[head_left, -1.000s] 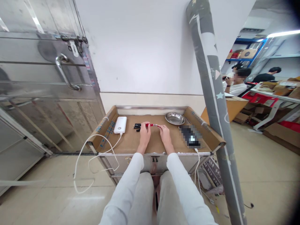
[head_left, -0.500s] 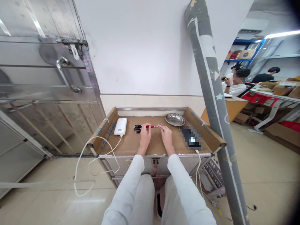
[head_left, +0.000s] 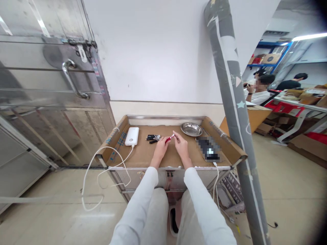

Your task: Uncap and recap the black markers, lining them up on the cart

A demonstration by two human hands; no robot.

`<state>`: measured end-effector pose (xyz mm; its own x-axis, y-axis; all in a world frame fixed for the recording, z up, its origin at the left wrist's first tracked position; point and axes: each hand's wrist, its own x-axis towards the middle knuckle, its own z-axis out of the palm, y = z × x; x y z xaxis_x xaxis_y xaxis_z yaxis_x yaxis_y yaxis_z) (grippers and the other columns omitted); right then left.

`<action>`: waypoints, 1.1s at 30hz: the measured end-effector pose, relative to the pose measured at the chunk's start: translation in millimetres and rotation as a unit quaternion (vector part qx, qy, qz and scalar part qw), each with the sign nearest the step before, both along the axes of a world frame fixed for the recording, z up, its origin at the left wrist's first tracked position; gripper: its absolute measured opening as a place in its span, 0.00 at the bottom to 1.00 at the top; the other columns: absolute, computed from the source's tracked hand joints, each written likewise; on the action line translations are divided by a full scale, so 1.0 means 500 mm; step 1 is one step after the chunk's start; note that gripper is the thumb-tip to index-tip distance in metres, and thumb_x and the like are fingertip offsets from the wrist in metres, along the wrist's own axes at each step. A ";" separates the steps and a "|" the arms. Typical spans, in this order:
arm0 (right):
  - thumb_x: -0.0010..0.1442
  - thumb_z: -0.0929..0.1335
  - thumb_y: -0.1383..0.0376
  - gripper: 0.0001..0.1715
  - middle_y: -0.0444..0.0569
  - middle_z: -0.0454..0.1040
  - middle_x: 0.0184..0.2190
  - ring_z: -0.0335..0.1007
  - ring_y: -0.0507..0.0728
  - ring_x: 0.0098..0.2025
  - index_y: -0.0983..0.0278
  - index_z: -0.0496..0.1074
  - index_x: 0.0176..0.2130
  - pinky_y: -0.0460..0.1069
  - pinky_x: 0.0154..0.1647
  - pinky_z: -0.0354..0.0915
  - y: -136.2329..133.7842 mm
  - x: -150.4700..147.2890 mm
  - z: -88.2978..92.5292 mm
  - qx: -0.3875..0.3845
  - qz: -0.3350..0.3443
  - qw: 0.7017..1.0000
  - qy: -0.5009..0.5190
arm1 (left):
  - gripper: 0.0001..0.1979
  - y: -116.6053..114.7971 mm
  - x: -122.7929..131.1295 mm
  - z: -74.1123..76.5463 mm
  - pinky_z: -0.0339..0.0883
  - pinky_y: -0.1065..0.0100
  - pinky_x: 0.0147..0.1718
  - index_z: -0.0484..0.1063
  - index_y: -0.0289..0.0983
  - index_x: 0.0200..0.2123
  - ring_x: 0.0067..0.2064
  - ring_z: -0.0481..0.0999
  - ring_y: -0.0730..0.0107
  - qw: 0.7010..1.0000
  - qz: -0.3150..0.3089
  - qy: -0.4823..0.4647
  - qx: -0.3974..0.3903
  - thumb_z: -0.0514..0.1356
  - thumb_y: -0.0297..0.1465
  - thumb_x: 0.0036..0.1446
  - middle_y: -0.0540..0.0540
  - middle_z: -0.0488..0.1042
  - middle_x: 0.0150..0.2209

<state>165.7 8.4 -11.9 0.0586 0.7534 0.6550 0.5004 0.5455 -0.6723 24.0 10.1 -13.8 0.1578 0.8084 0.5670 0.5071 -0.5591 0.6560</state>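
Observation:
A slim red pen (head_left: 169, 139) with a silvery end is held slanted over the cardboard-lined top (head_left: 143, 158), its right end higher. My left hand (head_left: 160, 150) is closed around its red barrel. The fingertips of my right hand (head_left: 182, 147) pinch together at the pale end of the pen. Several black pens (head_left: 153, 136) lie side by side just left of my left hand. Behind my right hand sits a shallow round metal dish (head_left: 191, 129).
A white power bank (head_left: 132, 136) with a looping white cable lies at the left. A phone (head_left: 208, 150), plugged into a cable, is at the right. Raised cardboard sides (head_left: 223, 143) border the top. A tall grey patterned roll (head_left: 236, 88) leans at the right; people sit beyond it.
The red pen has gone from nearly level to slanted, its right end up. My left hand has moved slightly right and away from the black pens, closer to my right hand.

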 end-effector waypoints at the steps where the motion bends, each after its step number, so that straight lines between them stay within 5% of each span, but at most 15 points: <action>1: 0.64 0.57 0.66 0.26 0.50 0.70 0.55 0.69 0.54 0.54 0.59 0.63 0.59 0.51 0.56 0.65 -0.007 -0.004 0.006 -0.003 0.026 1.000 -0.004 | 0.10 0.000 0.000 0.000 0.66 0.66 0.45 0.70 0.37 0.45 0.43 0.74 0.67 1.000 0.002 0.001 -0.005 0.52 0.28 0.62 0.44 0.75 0.42; 5: 0.61 0.56 0.70 0.34 0.46 0.59 0.63 0.58 0.52 0.62 0.57 0.52 0.65 0.52 0.63 0.57 -0.028 -0.014 0.025 0.000 0.080 0.994 -0.074 | 0.10 -0.008 0.001 0.011 0.66 0.67 0.43 0.68 0.37 0.46 0.41 0.75 0.67 0.998 0.052 -0.004 -0.019 0.50 0.30 0.64 0.43 0.76 0.41; 9: 0.58 0.57 0.72 0.41 0.47 0.52 0.66 0.51 0.53 0.66 0.59 0.43 0.67 0.53 0.65 0.54 -0.020 -0.019 0.015 -0.040 0.053 0.991 -0.119 | 0.13 -0.031 0.006 0.030 0.63 0.61 0.46 0.66 0.36 0.48 0.44 0.73 0.62 0.977 0.194 0.086 -0.003 0.47 0.32 0.65 0.40 0.75 0.43; 12: 0.59 0.57 0.72 0.39 0.54 0.57 0.64 0.54 0.55 0.64 0.64 0.43 0.67 0.55 0.63 0.56 -0.003 -0.020 -0.006 -0.085 -0.010 0.986 -0.141 | 0.14 -0.048 0.011 0.029 0.61 0.58 0.47 0.68 0.33 0.45 0.47 0.70 0.56 0.931 0.310 0.192 -0.024 0.45 0.29 0.64 0.37 0.73 0.43; 16: 0.60 0.56 0.71 0.32 0.60 0.62 0.60 0.59 0.57 0.61 0.71 0.52 0.63 0.53 0.61 0.58 0.006 -0.018 -0.024 -0.107 -0.065 0.974 -0.189 | 0.15 -0.062 0.013 0.015 0.62 0.58 0.45 0.68 0.29 0.42 0.47 0.69 0.54 0.881 0.383 0.272 -0.055 0.43 0.22 0.61 0.33 0.70 0.44; 22: 0.61 0.57 0.72 0.21 0.56 0.72 0.49 0.66 0.57 0.53 0.67 0.69 0.50 0.50 0.57 0.59 0.002 -0.015 -0.022 -0.128 -0.080 0.958 -0.243 | 0.17 -0.063 0.014 0.009 0.64 0.59 0.44 0.66 0.26 0.47 0.46 0.69 0.54 0.867 0.414 0.272 -0.055 0.42 0.21 0.60 0.31 0.69 0.44; 33: 0.61 0.57 0.73 0.20 0.55 0.72 0.49 0.66 0.56 0.52 0.68 0.70 0.49 0.49 0.57 0.58 0.001 -0.016 -0.019 -0.130 -0.081 0.955 -0.253 | 0.17 -0.047 0.010 0.012 0.64 0.61 0.47 0.66 0.25 0.44 0.47 0.70 0.58 0.890 0.371 0.260 -0.048 0.41 0.18 0.59 0.32 0.68 0.43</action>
<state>157.7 8.9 -21.4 -0.0866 0.9025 0.4220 0.8607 0.2811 -0.4246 28.9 -13.5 -7.9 -0.2184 0.8406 0.4957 0.9624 0.1014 0.2520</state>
